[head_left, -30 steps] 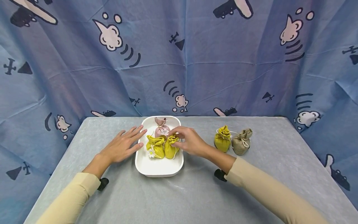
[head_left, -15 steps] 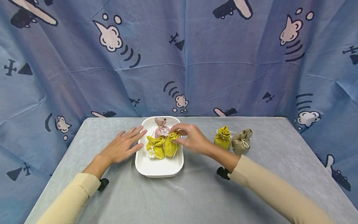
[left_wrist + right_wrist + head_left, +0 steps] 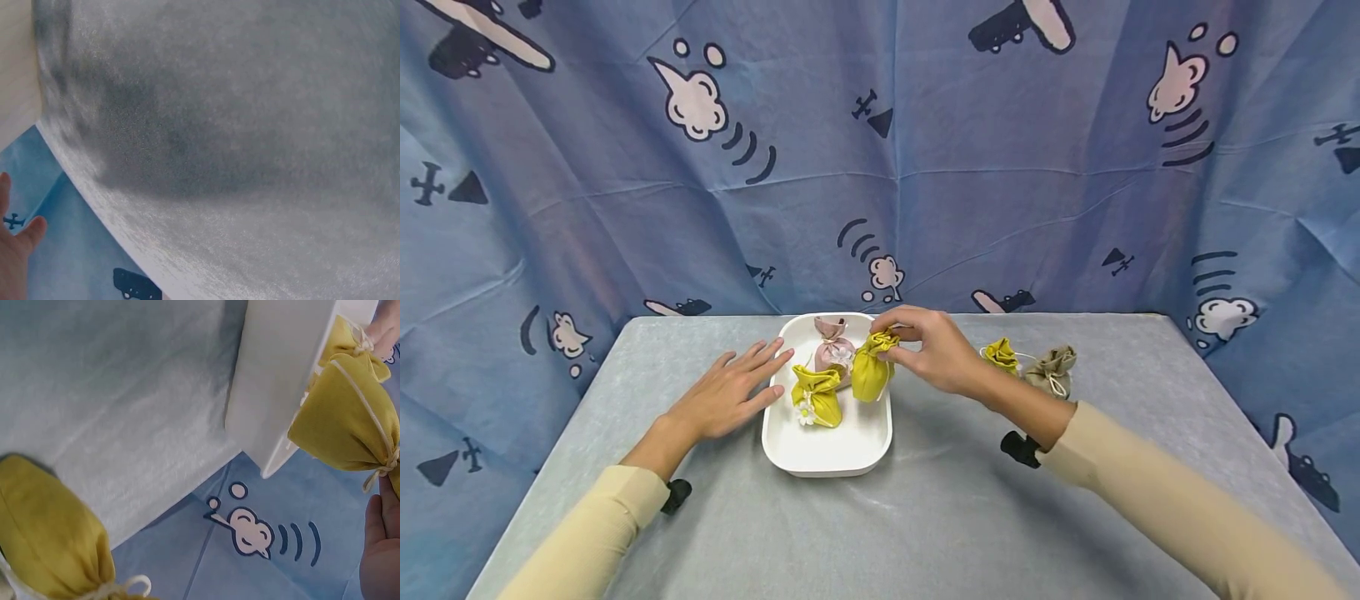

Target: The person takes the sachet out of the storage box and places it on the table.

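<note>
My right hand [image 3: 936, 348] pinches the gathered neck of a yellow drawstring pouch [image 3: 870, 373], which hangs over the right side of a white tray [image 3: 827, 462]. In the right wrist view this held pouch [image 3: 350, 415] appears beside the tray wall. Inside the tray sit a yellow pouch with a white flower [image 3: 820, 398] and, behind it, a pink pouch [image 3: 832, 350]. My left hand [image 3: 730, 390] lies with fingers spread, its fingertips at the tray's left rim. Only part of the left hand [image 3: 14, 250] shows in the left wrist view.
To the right of the tray, another yellow pouch [image 3: 1002, 354] and a brown-grey pouch [image 3: 1051, 372] stand side by side, partly behind the right forearm. A grey cloth covers the table [image 3: 850, 542]. A blue patterned curtain [image 3: 820, 208] hangs at its back edge.
My right hand has lifted the yellow pouch from the tray floor and carried it up and to the right. The left hand has stayed in place.
</note>
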Demonstrator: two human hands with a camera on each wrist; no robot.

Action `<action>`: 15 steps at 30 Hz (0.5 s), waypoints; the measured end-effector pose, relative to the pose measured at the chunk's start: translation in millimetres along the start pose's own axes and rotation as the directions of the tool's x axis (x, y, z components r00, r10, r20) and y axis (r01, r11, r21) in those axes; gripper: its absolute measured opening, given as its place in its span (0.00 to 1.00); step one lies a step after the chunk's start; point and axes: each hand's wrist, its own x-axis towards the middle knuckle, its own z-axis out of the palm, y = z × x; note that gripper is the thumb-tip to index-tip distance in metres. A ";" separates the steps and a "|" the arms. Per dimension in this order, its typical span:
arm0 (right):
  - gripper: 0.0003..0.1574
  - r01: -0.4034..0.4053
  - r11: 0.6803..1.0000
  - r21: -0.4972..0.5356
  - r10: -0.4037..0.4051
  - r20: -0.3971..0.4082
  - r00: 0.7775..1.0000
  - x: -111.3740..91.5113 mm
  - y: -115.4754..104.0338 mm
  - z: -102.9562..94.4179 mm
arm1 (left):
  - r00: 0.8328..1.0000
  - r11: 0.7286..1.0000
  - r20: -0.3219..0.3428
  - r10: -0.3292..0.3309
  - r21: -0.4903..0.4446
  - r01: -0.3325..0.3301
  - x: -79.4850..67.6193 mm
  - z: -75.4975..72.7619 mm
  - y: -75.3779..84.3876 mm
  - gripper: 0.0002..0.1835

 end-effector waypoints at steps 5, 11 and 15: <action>0.18 0.019 0.999 -0.026 -0.019 -0.016 1.000 0.1 -3.7 -11.1 | 1.000 1.000 -0.001 0.000 -0.006 0.000 0.0 -0.6 0.5 0.34; 0.19 0.006 1.000 -0.031 -0.007 -0.036 0.999 -2.4 -3.9 -25.6 | 1.000 1.000 -0.003 0.003 -0.003 -0.003 -0.2 -0.6 0.6 0.34; 0.18 -0.020 0.999 -0.044 0.018 -0.052 0.998 -5.8 -0.8 -35.0 | 1.000 1.000 -0.007 0.005 -0.001 -0.005 -0.3 -0.6 0.6 0.34</action>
